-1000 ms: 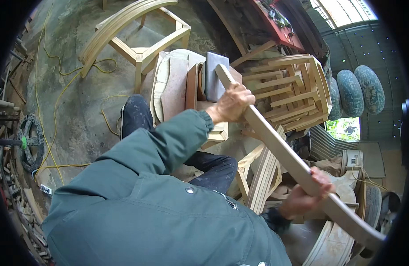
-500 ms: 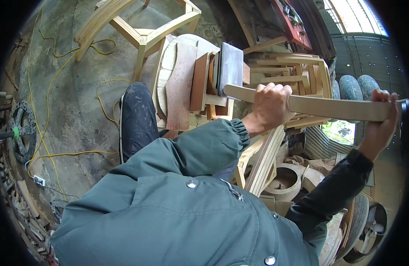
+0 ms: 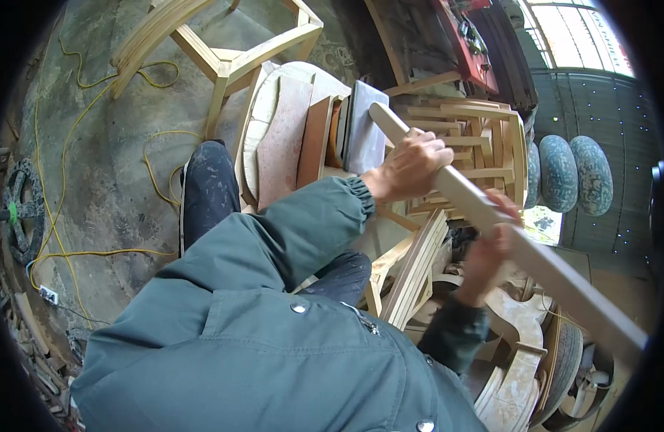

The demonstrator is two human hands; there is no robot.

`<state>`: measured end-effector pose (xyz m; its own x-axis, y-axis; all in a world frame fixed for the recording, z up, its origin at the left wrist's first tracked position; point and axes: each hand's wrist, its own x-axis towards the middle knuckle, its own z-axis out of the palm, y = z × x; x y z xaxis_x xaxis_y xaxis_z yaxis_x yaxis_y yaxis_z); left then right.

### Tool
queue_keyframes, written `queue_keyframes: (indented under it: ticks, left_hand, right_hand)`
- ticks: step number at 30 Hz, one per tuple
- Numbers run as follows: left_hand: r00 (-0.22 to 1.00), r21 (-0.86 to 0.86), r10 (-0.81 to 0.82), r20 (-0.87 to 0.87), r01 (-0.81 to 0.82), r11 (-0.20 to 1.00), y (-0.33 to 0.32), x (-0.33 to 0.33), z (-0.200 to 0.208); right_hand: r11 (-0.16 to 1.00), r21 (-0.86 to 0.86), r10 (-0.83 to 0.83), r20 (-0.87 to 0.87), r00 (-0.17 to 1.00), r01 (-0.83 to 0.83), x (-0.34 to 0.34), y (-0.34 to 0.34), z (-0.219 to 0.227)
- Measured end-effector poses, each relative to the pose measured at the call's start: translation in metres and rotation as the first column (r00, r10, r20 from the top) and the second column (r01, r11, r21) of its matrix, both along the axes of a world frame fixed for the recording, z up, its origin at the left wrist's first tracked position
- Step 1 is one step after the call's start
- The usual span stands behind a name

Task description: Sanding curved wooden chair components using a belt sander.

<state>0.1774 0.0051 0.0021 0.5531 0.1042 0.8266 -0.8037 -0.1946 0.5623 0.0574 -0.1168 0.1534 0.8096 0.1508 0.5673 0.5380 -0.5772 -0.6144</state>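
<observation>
A long, pale wooden slat [image 3: 559, 281] slants from the upper middle down to the right. My left hand [image 3: 411, 167] is closed around it near its upper end. Further along, my right hand [image 3: 490, 248], smeared by motion, wraps the slat from the near side. The slat's upper end overlaps a flat grey panel [image 3: 366, 126] that stands on edge at the end of a row of boards. Beside that panel are a reddish-brown board [image 3: 314, 140] and a speckled pinkish board [image 3: 280, 147].
A wooden frame [image 3: 267, 56] stands at the far left, with yellow cord [image 3: 80, 155] on the concrete floor. Stacked wooden frames [image 3: 490, 144] are beyond my hands. Long timber strips [image 3: 418, 263] lie near my knee; a tyre [image 3: 562, 374] is at lower right.
The slat has swung so its right end is lower and nearer. My right hand has moved left along it, closer to my left hand, which has shifted slightly left.
</observation>
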Motion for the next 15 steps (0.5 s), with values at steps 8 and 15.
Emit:
queue_keyframes:
  ticks: [8, 15]
  left_hand:
    - [0.987, 0.450, -0.154, -0.043, 0.157, 0.879, 0.025, -0.020, -0.054]
    - [0.979, 0.621, -0.147, -0.142, 0.204, 0.757, 0.046, -0.032, -0.060]
  right_hand:
    - [0.957, 0.280, -0.066, -0.038, 0.997, 0.074, -0.088, -0.017, -0.127]
    - [0.940, 0.308, -0.127, -0.077, 0.989, 0.145, -0.108, -0.016, -0.181]
